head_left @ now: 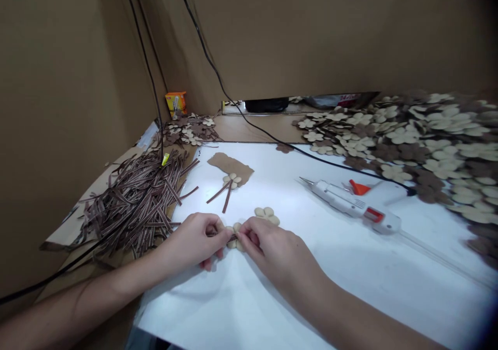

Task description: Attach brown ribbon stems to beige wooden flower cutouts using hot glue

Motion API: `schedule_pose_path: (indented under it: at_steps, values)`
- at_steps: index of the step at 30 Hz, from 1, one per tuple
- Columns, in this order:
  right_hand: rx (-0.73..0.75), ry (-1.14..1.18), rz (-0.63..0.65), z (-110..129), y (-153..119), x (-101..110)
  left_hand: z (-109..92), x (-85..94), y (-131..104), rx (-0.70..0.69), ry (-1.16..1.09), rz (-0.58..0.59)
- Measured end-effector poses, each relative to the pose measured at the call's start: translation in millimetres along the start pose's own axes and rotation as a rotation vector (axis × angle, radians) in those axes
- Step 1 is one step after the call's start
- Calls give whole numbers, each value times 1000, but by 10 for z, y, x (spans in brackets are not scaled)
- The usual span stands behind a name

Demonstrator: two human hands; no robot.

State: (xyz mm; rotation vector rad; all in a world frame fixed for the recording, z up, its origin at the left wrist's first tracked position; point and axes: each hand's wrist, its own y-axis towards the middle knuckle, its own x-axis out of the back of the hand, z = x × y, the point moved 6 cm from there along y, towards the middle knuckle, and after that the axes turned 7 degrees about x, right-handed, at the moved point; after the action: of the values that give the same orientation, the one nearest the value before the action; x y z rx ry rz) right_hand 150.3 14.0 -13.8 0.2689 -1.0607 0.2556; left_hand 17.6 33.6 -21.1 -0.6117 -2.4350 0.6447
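Observation:
A cream fabric flower is between my hands, partly hidden by my fingers, with a short piece of brown striped ribbon across its middle. My left hand pinches the ribbon at the flower's left side, thumb against bent fingers. From the right, my right hand is closed in a pinch at the ribbon's other end, which its fingertips cover. Just beyond my right hand lies another cream flower. Farther off, a flower with two ribbon tails rests partly on a torn piece of brown cardboard.
A white glue gun with an orange trigger lies on the white board. Brown striped ribbons are heaped at left. Cream and brown flowers pile up at right. A black cable crosses the back; cardboard walls surround the workspace.

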Motion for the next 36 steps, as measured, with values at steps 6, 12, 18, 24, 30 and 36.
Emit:
schedule_pose_path:
  at_steps: [6, 12, 18, 24, 30, 36]
  values:
    - [-15, -3, -12, -1, -3, 10, 27, 5, 21, 26, 1, 17]
    - [-63, -36, 22, 12, -3, 5, 40, -1, 57, 62, -59, 54]
    - [-60, -125, 9, 32, 41, -17, 33, -12, 64, 48, -100, 31]
    - [-39, -147, -15, 40, 28, -5, 46, -11, 70, 13, -42, 5]
    - [-47, -76, -9, 32, 57, 28, 49, 4, 83, 19, -47, -9]
    - [-48, -93, 35, 18, 71, 15, 50, -10, 94, 12, -43, -31]
